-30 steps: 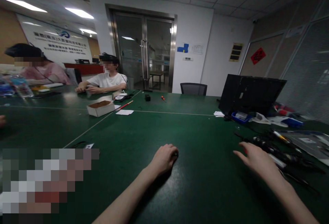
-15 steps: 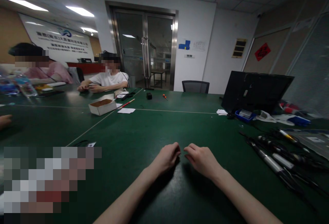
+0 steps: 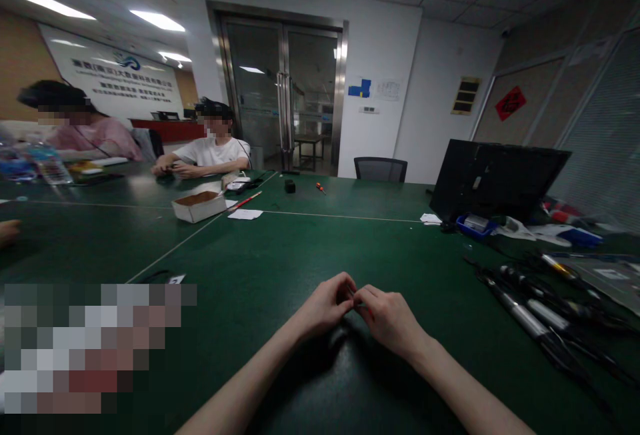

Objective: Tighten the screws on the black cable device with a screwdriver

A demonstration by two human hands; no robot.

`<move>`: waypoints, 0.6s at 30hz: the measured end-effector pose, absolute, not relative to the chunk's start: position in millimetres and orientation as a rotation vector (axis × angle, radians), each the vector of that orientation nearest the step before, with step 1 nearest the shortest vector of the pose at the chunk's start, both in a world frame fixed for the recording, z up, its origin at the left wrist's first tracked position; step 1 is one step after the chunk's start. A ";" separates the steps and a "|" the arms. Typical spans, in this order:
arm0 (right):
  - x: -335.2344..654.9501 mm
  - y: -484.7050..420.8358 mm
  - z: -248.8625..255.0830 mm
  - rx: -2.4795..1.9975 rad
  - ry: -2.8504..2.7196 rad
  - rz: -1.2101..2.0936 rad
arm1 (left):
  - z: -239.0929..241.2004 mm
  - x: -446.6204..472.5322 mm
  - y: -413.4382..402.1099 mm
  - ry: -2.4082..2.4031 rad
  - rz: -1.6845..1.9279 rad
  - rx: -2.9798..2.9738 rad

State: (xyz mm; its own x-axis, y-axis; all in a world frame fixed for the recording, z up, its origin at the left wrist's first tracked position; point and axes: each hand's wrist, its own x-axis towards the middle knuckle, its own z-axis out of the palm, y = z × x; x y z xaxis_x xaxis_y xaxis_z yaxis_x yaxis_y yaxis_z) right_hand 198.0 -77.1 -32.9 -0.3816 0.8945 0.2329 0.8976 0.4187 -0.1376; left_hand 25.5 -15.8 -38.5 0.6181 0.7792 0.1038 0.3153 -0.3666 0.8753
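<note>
My left hand (image 3: 327, 305) and my right hand (image 3: 387, 318) meet fingertip to fingertip just above the green table (image 3: 280, 248), in the lower middle of the head view. Both hands are closed in a pinch. Between the fingertips sits something tiny, with a hint of red by the right fingers, too small to name. Both forearms run back toward the bottom edge.
Dark hand tools and cables (image 3: 540, 302) lie to the right. A black monitor (image 3: 493, 178) stands behind them, with a blue tray (image 3: 475, 225) at its foot. Far left: an open cardboard box (image 3: 199, 206), a white paper (image 3: 245, 214), a screwdriver (image 3: 320, 187). Two people sit at the far left side.
My right hand swept in from the tools on the right to meet my left hand. Both hands lifted slightly and their fingertips closed together in a pinch.
</note>
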 end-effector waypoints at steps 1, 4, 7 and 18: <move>198.5 -77.7 -32.0 -1.554 -2.399 -0.006 | -38.9 25.1 -15.6 0.852 0.645 1.930; 201.2 -80.0 -28.8 -1.488 -2.377 0.059 | -39.1 23.4 -16.2 0.831 0.646 1.926; 204.5 -81.8 -26.1 -1.416 -2.390 0.146 | -38.5 21.3 -16.8 0.782 0.621 1.918; 205.9 -84.9 -21.9 -1.360 -2.424 0.335 | -36.6 12.5 -16.3 0.659 0.455 1.859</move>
